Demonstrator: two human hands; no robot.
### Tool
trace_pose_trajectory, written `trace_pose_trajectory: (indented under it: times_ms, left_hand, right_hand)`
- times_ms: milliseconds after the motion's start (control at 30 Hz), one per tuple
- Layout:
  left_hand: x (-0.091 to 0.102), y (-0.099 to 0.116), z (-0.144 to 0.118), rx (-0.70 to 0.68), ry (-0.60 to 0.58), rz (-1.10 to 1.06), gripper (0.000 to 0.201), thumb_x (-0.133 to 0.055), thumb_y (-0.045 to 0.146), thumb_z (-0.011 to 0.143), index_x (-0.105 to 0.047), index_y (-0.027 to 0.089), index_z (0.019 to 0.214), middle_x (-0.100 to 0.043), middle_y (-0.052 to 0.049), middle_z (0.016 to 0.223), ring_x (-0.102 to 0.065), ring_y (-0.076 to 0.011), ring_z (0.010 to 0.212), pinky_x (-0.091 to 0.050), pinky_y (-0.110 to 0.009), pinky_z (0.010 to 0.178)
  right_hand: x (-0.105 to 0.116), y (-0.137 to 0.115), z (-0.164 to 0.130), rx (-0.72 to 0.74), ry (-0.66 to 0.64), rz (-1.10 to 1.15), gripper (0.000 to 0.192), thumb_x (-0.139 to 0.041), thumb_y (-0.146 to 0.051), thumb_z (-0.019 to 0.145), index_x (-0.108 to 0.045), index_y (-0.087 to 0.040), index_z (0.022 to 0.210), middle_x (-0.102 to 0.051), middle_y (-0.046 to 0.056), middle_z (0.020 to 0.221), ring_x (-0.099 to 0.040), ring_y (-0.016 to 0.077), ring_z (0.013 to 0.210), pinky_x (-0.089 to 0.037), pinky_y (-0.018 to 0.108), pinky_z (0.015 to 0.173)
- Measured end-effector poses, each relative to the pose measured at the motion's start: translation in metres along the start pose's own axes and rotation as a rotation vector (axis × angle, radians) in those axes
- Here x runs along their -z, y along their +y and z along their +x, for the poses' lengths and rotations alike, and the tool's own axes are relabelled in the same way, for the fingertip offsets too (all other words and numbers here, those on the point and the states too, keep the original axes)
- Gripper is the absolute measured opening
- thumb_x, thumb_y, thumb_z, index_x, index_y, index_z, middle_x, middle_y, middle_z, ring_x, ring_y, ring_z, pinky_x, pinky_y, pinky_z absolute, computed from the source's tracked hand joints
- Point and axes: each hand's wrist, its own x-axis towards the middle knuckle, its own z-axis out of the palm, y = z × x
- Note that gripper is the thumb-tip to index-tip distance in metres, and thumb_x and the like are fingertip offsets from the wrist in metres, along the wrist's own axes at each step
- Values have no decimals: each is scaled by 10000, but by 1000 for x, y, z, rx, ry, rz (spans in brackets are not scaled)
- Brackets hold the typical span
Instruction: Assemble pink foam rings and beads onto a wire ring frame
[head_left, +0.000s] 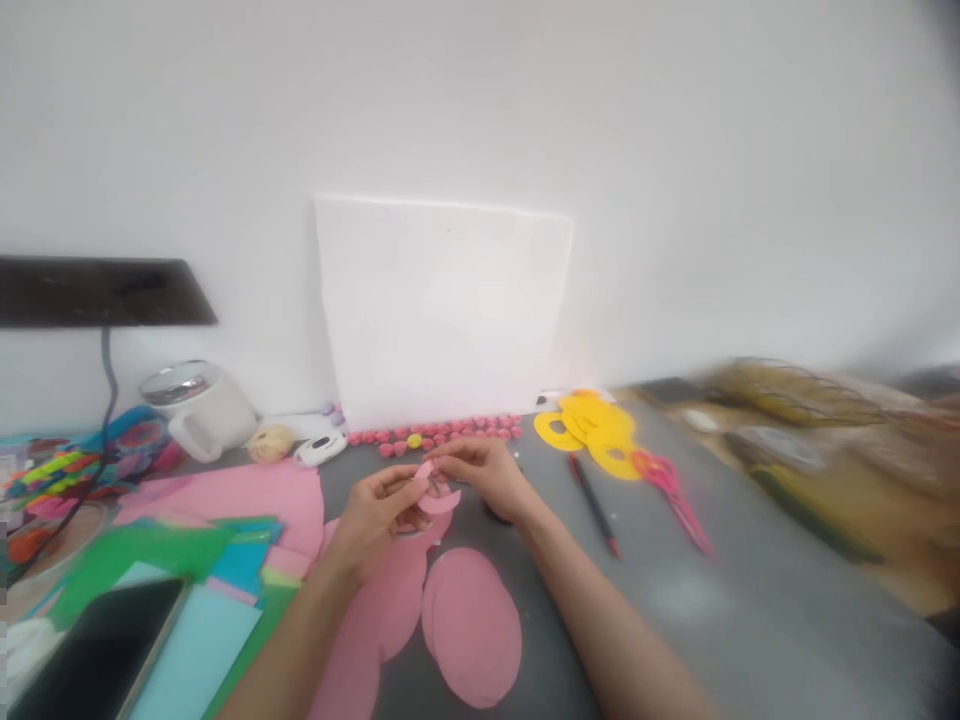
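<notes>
Left hand (375, 515) and right hand (484, 475), both pinched closed on 1 curled pink paper strip (433, 490) held above the grey table (750, 620), over pink paper ovals (472, 625), with yellow rings (592, 430) and pink scissors (671, 490) lying to the right.

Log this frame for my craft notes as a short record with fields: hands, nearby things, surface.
left hand: pinches pink strip
right hand: pinches the same strip from the other end
below hands: pink ovals on the grey table
right of hands: pencil, pink scissors, yellow rings
left: coloured paper, phone, white mug
back: white board, row of pink beads
</notes>
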Motion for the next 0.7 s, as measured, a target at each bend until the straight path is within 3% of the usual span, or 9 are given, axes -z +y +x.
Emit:
trace_pose_trajectory:
  times_ms: [333, 567, 700]
  left_hand:
    - [-5, 2, -4, 7, 7, 58, 348, -730, 362, 643, -667, 137, 901, -673, -58, 728, -540, -104, 500, -448, -244, 522]
    - [-1, 0, -2, -10, 12, 29, 364, -733, 349, 649, -658, 136, 934, -650, -33, 692, -529, -90, 498, -434, -226, 508]
    - [-1, 0, -2, -9, 11, 26, 354, -730, 341, 653, -659, 136, 932, -656, -40, 712, -533, -91, 510, -430, -223, 506]
  right_hand:
    - [0, 7, 1, 24, -51, -8, 175, -744, -307, 627, -658, -163, 675, -643, -2, 566, -597, 128, 540, -496, 280, 595]
    - [3, 6, 1, 30, -68, -54, 216, -696, -332, 680, -707, -152, 800, -678, 27, 725, -631, 147, 680, -524, 311, 706]
    - [4, 8, 1, 29, -66, -13, 219, -722, -318, 652, -705, -151, 793, -674, 23, 704, -633, 145, 662, -522, 319, 699]
